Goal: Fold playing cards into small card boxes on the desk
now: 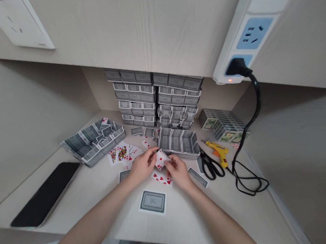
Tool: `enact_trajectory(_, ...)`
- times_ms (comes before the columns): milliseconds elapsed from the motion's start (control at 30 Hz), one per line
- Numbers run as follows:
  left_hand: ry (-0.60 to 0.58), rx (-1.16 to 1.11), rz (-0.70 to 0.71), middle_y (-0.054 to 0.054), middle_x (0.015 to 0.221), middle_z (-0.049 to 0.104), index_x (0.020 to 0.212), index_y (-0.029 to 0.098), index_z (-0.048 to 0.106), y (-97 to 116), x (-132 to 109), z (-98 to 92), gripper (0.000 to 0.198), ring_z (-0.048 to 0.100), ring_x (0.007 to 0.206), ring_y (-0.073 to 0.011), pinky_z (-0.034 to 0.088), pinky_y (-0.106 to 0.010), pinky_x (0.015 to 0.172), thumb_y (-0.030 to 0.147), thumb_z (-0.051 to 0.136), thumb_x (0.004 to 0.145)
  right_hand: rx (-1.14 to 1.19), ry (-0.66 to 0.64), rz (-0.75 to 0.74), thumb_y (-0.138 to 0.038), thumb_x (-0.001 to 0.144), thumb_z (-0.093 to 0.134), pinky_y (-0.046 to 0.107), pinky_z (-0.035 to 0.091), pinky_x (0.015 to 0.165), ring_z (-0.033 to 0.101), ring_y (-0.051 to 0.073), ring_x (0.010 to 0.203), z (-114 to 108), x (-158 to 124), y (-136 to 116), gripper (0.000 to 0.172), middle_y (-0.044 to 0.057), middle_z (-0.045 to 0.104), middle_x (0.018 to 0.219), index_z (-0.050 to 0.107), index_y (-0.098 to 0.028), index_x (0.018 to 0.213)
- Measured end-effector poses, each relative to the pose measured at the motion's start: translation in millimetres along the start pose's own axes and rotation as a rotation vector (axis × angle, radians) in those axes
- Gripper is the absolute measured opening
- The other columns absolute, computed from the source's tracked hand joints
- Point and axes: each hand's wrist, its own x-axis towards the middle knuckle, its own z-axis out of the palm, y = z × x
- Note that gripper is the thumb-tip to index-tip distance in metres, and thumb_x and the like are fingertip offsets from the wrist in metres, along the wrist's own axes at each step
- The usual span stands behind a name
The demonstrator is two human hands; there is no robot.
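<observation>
along the left edge of the desk point(178, 226), near its front corner, lies a black phone point(46, 194). behind it sits an open tray made of playing cards point(90, 156), then loose queens point(122, 153), face up. the left hand point(142, 166), at mid-desk, is nearly closed, thumb and fingers pinching the left side of a red diamond card point(160, 160); its forearm slants inward from the front edge. that card is held up at an angle between both hands, just beyond an eight of hearts point(161, 178). the right hand point(178, 170), fingers curled, pinches the card's right side, its forearm slanting in to mirror the left. toward the right edge lie black-handled scissors point(211, 166) and a yellow glue gun point(218, 152).
</observation>
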Motion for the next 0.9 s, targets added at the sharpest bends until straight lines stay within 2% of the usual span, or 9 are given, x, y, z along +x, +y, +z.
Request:
enact_trajectory(100, -0.020, 0.051, 0.079, -0.003, 0.095, 0.064, 0.119, 0.026, 0.047, 1, 0, -2.0, 0.036, 0.060, 0.078, -0.0131, 0.045, -0.024, 0.071, 0.026, 0.041, 0.084, 0.032, -0.070, -0.004, -0.041, 0.073, 0.054, 0.020, 0.039, 0.037, 0.050, 0.010, 0.036, 2, -2, -1, 0.023, -0.007, 0.049, 0.048, 0.047, -0.019, 0.076)
enact_trajectory(233, -0.032, 0.022, 0.125, -0.003, 0.105, 0.062, 0.115, 0.027, 0.050, 2, 1, -5.5, 0.032, 0.058, 0.090, -0.0142, 0.044, -0.025, 0.079, 0.027, 0.041, 0.085, 0.187, -0.149, -0.004, -0.043, 0.069, 0.060, 0.019, 0.040, 0.037, 0.051, 0.009, 0.038, 4, -6, -6, 0.032, -0.008, 0.050, 0.052, 0.044, -0.019, 0.085)
enact_trajectory(367, -0.007, -0.018, 0.048, -0.003, 0.098, 0.063, 0.109, 0.023, 0.052, 1, 0, -6.1, 0.028, 0.059, 0.086, -0.0144, 0.045, -0.025, 0.075, 0.031, 0.040, 0.085, 0.343, -0.272, 0.038, -0.046, 0.067, 0.062, 0.022, 0.046, 0.045, 0.053, 0.008, 0.042, 2, -8, -16, 0.038, -0.006, 0.055, 0.062, 0.045, -0.019, 0.088)
enact_trajectory(500, -0.031, -0.034, 0.011, -0.003, 0.087, 0.063, 0.105, 0.021, 0.050, 2, -1, -3.8, 0.025, 0.059, 0.079, -0.0147, 0.045, -0.026, 0.070, 0.032, 0.037, 0.086, 0.405, -0.309, 0.060, -0.046, 0.065, 0.064, 0.025, 0.050, 0.049, 0.056, 0.010, 0.047, 1, -7, -17, 0.044, -0.003, 0.057, 0.067, 0.046, -0.019, 0.096)
enact_trajectory(633, -0.017, -0.109, 0.121, -0.004, 0.097, 0.060, 0.097, 0.021, 0.056, 6, 1, -2.6, 0.021, 0.055, 0.093, -0.0149, 0.043, -0.028, 0.081, 0.027, 0.040, 0.085, 0.432, -0.325, 0.054, -0.044, 0.065, 0.066, 0.027, 0.051, 0.055, 0.059, 0.011, 0.056, 0, -6, -15, 0.048, 0.000, 0.058, 0.077, 0.048, -0.019, 0.103)
enact_trajectory(733, 0.007, -0.119, 0.204, -0.005, 0.105, 0.057, 0.104, 0.022, 0.056, 8, 2, -3.4, 0.024, 0.051, 0.101, -0.0158, 0.041, -0.032, 0.088, 0.022, 0.042, 0.084, 0.452, -0.341, 0.044, -0.040, 0.066, 0.066, 0.027, 0.052, 0.058, 0.060, 0.012, 0.063, 0, -6, -16, 0.045, 0.001, 0.057, 0.082, 0.050, -0.019, 0.102)
enact_trajectory(833, 0.035, -0.085, 0.304, -0.005, 0.112, 0.054, 0.111, 0.026, 0.054, 9, 1, -4.4, 0.033, 0.047, 0.106, -0.0171, 0.039, -0.036, 0.092, 0.017, 0.042, 0.082, 0.456, -0.362, 0.061, -0.041, 0.067, 0.066, 0.026, 0.051, 0.056, 0.059, 0.012, 0.061, -1, -6, -17, 0.041, 0.001, 0.057, 0.080, 0.052, -0.018, 0.097)
enact_trajectory(900, 0.032, -0.066, 0.387, -0.004, 0.112, 0.055, 0.108, 0.027, 0.056, 9, 1, -4.6, 0.033, 0.047, 0.106, -0.0174, 0.038, -0.038, 0.093, 0.014, 0.043, 0.081, 0.445, -0.369, 0.075, -0.042, 0.066, 0.066, 0.025, 0.050, 0.054, 0.058, 0.011, 0.059, -2, -6, -17, 0.038, 0.000, 0.057, 0.076, 0.053, -0.016, 0.091)
